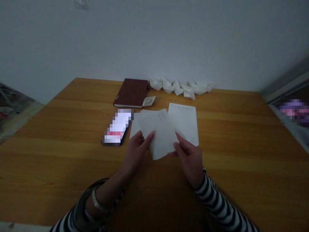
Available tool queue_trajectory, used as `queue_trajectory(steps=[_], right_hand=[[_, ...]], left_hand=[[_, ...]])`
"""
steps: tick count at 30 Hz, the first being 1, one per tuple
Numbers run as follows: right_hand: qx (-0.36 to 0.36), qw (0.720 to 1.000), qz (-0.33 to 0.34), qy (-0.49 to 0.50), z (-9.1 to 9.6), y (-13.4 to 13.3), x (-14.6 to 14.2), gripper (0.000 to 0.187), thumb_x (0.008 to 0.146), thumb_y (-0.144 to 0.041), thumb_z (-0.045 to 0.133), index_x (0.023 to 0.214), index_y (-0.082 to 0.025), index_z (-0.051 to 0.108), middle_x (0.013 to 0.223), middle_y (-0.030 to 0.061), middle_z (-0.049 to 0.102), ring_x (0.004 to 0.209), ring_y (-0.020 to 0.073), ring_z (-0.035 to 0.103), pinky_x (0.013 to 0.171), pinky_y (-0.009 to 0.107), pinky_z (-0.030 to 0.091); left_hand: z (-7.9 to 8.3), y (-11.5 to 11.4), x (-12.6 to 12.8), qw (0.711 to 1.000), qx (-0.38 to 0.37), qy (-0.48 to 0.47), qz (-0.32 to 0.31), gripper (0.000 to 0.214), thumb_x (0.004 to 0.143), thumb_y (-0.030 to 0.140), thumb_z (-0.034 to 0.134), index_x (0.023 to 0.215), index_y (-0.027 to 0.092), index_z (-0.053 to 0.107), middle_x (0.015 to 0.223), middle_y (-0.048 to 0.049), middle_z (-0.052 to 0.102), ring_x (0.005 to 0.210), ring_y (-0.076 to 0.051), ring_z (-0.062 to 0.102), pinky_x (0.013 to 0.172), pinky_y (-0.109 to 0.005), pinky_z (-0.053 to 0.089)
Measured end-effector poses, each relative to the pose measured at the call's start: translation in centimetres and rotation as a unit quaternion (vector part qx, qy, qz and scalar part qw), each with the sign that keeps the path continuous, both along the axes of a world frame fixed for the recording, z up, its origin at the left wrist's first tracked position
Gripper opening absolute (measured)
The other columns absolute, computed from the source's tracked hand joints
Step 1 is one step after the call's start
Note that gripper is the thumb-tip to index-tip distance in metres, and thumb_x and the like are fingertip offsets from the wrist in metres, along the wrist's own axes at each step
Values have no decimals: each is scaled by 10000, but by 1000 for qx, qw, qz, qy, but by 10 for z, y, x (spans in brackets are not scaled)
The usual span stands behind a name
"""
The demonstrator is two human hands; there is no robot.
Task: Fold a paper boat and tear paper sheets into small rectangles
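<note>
Two hands pinch a pale sheet of paper above the bench.

The left hand and right hand each keep a narrow grip on opposite edges of the pale sheet of paper, held centrally over the wooden bench. At 10 o'clock lies a pixelated phone; at 1 o'clock, a lined sheet. Farther off at 12 o'clock, a small paper boat touches a brown notebook, and a row of paper boats lines the wall-side edge.
</note>
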State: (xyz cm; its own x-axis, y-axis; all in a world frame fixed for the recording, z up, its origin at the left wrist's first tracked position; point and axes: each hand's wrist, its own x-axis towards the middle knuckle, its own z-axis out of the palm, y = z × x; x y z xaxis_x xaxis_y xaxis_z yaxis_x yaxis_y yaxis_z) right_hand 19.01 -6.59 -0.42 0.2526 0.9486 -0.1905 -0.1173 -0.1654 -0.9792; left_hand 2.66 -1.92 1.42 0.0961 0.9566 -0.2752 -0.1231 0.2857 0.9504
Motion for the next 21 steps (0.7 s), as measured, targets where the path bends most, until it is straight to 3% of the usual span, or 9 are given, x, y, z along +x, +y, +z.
queue_trajectory(steps=[3,7,12,16,21], right_hand=[[4,999,-32,-5,-2,0,2,434,813,-418,687,1196,-215,683,1085,51,748,644,169,738,634,351,660],[-3,999,-51,20,-5,0,4,430,791,-418,714,1161,-200,704,981,42,769,666,180,744,656,352,662],[-11,999,-38,37,-4,-2,2,418,776,-418,732,1124,-189,722,914,46,773,607,165,730,632,335,659],[12,997,-60,50,-5,-2,1,367,798,-405,717,1111,-212,730,961,34,770,670,153,732,657,305,656],[9,997,-47,55,-8,-2,2,338,801,-386,724,1104,-237,734,948,23,771,657,134,723,647,277,649]], left_hand=[[-4,0,-1,999,-26,-2,-20,337,837,489,640,894,157,625,818,-46,712,701,-157,666,700,-295,566],[-6,0,-4,998,-33,15,-43,384,865,511,587,726,153,580,684,-23,661,629,-138,630,651,-276,546],[-3,1,-4,998,10,64,-12,348,860,474,598,733,151,603,658,-21,648,606,-137,605,591,-252,511],[1,1,-1,997,-17,4,-70,308,790,447,691,833,145,645,713,-13,673,625,-125,607,623,-249,513],[-4,2,-5,995,-36,1,-91,346,760,458,717,717,120,659,676,-22,670,588,-108,591,583,-222,479]])
